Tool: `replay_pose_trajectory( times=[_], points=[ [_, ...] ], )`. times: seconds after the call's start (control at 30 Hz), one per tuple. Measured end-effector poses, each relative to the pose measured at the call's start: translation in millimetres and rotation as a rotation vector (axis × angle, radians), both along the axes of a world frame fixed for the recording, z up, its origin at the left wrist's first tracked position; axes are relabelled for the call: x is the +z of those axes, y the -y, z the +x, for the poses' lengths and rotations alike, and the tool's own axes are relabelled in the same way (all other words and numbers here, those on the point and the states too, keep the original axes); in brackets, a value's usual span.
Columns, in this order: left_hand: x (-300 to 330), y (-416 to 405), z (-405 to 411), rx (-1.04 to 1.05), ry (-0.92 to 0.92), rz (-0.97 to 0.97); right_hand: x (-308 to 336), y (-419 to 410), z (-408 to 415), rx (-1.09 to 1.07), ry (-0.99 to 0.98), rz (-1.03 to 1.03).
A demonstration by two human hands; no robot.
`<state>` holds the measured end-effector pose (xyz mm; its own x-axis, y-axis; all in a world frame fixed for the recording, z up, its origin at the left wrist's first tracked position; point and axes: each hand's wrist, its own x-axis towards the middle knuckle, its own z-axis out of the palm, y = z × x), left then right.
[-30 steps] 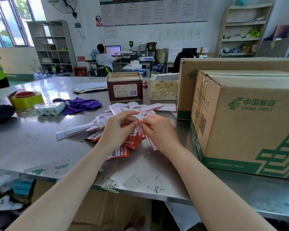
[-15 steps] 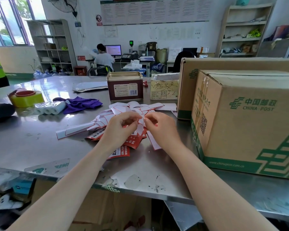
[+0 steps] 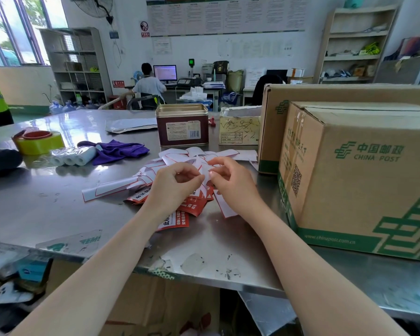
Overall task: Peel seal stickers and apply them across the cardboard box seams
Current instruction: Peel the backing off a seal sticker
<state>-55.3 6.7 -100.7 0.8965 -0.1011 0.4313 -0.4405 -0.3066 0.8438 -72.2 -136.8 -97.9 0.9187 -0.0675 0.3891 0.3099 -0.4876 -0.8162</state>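
Seal sticker (image 3: 203,171) pinched between left hand (image 3: 174,184) fingers and right hand (image 3: 230,181) fingers above the pile

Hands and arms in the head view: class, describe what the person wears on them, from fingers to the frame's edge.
Nothing is worn. The left hand and right hand are bare, with no gloves, rings or watch showing. Both forearms are bare too; no sleeve comes into view.

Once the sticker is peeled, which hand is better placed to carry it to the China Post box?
Probably the right hand: it pinches the sticker with the left hand and is nearer the box.
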Motion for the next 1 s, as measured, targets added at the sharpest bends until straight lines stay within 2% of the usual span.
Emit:
replay_pose_trajectory(
  times=[0.13, 0.4, 0.57, 0.87, 1.0],
  points=[
    [-0.8, -1.9, 1.3, 0.012, 0.006, 0.009, 1.9, -0.1, 0.1, 0.030, -0.037, 0.080],
    [-0.8, -1.3, 3.3, 0.043, 0.000, 0.061, 5.4, -0.9, -2.3, 0.072, -0.044, 0.112],
    [-1.9, -2.1, 6.8, 0.068, -0.002, 0.027, 4.9, -1.9, -2.6, 0.052, -0.028, 0.134],
    [-1.3, -1.3, 4.2, -0.056, -0.079, -0.014, 7.2, -1.3, -5.1, 0.071, 0.025, -0.044],
    [-1.2, -0.4, 4.2, -0.019, -0.139, -0.011, 7.0, -1.2, -6.1, 0.115, 0.022, -0.058]
  ],
)
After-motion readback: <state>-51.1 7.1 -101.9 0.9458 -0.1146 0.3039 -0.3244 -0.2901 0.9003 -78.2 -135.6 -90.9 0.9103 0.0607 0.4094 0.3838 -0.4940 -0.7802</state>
